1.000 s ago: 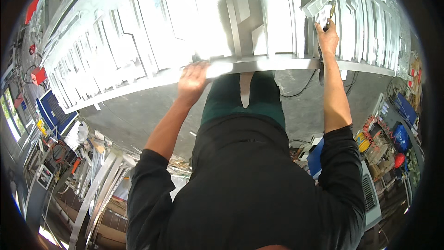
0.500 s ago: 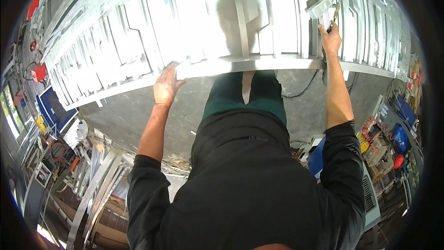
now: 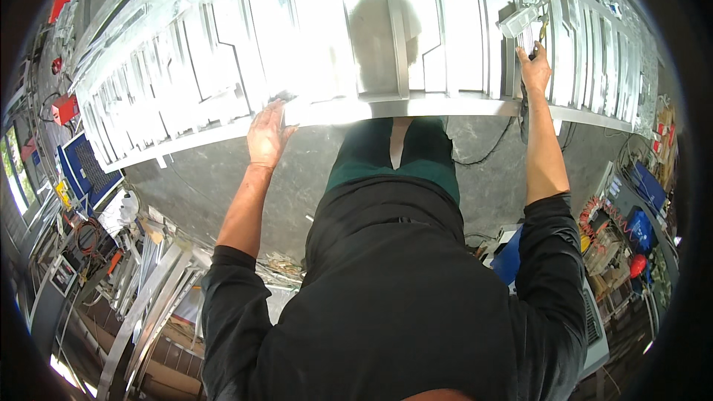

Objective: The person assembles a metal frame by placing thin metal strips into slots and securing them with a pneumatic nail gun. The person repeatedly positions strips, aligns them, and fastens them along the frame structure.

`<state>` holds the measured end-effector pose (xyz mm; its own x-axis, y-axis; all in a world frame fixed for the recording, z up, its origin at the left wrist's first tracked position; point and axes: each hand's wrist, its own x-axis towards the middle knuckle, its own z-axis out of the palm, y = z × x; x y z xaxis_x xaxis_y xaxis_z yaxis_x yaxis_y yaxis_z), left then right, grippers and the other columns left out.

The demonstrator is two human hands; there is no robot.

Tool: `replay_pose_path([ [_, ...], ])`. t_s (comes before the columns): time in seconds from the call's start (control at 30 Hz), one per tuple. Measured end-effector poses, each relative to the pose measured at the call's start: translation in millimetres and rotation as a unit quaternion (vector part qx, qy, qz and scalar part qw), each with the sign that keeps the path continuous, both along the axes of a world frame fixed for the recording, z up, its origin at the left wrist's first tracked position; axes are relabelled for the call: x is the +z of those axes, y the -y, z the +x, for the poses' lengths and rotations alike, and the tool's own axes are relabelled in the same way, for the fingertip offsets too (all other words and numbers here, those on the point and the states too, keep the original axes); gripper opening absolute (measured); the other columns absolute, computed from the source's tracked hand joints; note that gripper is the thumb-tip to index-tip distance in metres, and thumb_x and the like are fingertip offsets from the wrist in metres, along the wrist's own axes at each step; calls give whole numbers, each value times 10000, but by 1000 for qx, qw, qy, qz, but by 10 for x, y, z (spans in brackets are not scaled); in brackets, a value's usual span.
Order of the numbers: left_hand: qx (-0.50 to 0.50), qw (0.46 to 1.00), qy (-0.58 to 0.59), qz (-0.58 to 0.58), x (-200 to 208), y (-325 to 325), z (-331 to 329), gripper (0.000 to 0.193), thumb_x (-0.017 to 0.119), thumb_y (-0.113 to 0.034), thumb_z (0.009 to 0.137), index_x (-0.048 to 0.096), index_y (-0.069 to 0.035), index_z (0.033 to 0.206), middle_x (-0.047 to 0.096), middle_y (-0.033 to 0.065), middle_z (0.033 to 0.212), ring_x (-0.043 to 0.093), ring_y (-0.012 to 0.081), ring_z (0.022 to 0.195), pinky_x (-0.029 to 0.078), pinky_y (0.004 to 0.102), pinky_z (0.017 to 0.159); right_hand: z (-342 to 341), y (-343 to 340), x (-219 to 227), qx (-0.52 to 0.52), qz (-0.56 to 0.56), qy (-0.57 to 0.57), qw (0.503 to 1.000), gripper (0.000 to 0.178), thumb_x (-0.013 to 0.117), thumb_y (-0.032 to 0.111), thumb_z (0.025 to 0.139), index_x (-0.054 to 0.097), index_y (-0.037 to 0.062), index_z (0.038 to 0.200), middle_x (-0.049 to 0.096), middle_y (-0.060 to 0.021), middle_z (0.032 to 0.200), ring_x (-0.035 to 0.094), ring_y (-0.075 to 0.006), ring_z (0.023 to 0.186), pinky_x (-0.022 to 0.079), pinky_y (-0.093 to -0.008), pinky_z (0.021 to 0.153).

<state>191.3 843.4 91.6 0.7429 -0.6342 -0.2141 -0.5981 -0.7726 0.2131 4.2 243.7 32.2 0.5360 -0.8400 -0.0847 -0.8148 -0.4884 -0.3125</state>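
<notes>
Both arms reach forward in black sleeves: the left hand [image 3: 266, 134] lies flat, fingers spread toward twelve o'clock; the right hand [image 3: 535, 68] is raised, fingers curled.

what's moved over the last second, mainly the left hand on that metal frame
The left hand slid left along the front edge of the aluminium frame, from near the middle to further out, and now lies open on the edge with fingers spread. The right hand stayed raised at the small metal bracket on the frame's right side, with a dark cable hanging beside the wrist. The frame itself has not shifted.
</notes>
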Motion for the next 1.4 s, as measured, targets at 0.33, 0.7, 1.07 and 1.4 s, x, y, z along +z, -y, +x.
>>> replay_pose_path([
  [0.33, 46, 998, -36, -13, 49, 56, -51, 636, 854, -256, 704, 601, -80, 1261, 654, 100, 1253, 617, 284, 1164, 501, 408, 989, -11, 52, -55, -1, -2, -12, 1000, 680, 763, 434, 825, 554, 57, 1350, 698, -226, 1091, 672, -366, 1039, 509, -434, 925],
  [0.7, 219, 932, -207, -203, 188, 601, -116, 523, 747, -132, 842, 550, -41, 1317, 666, 140, 1160, 646, 253, 1052, 509, 368, 926, -14, -32, -66, 1, 5, 37, 999, 658, 786, 387, 793, 570, 42, 1311, 714, -217, 998, 694, -373, 947, 528, -433, 867],
  [1.07, 373, 656, -563, -338, -500, 2729, -606, 195, 510, -125, 921, 625, -1, 1020, 593, 37, 815, 522, 143, 689, 431, 333, 605, 25, -82, 37, -6, 32, 68, 997, 649, 812, 348, 768, 583, 15, 1276, 714, -229, 990, 701, -370, 925, 540, -408, 853],
  [1.4, 377, 807, -377, -254, -1002, 3214, -966, 316, 473, -80, 848, 645, -8, 1103, 659, 259, 1086, 606, 452, 1032, 479, 482, 900, 39, -115, 89, 19, 21, 111, 993, 634, 828, 278, 769, 579, -4, 1280, 708, -223, 955, 694, -346, 888, 534, -400, 845],
])
